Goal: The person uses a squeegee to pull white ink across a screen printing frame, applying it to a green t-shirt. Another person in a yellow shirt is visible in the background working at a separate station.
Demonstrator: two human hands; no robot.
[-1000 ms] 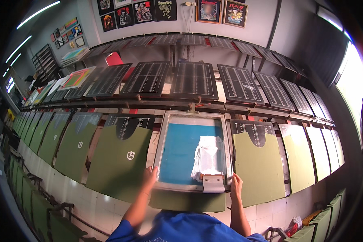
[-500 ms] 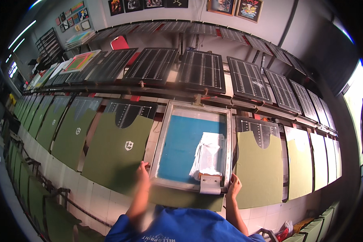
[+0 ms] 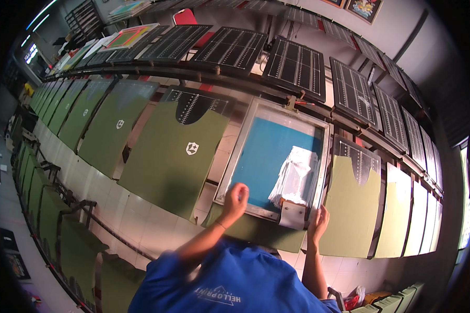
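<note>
In front of me lies a screen printing frame (image 3: 238,148) with a metal rim and blue mesh, over a board covered in green cloth. White ink (image 3: 296,175) is spread across the mesh's right part. At its near right corner rests a squeegee (image 3: 292,215) with a pale metal plate and an orange-brown strip. My left hand (image 3: 236,202) is over the frame's near left corner, its fingers curled and nothing visible in them. My right hand (image 3: 318,225) is at the frame's near right corner, fingers closed against the rim.
Boards with green cloth (image 3: 175,151) line both sides, several bearing a white shield print. Another green-covered board (image 3: 352,203) stands to the right. Behind runs a rail with black marked boards (image 3: 296,65). A clamp (image 3: 291,103) holds the frame's far edge. A red chair (image 3: 185,17) stands farther back.
My left hand has come off the frame's left side and moved right, over its near corner, fingers curling. My right hand stays by the right corner. The view has tilted down and turned left.
</note>
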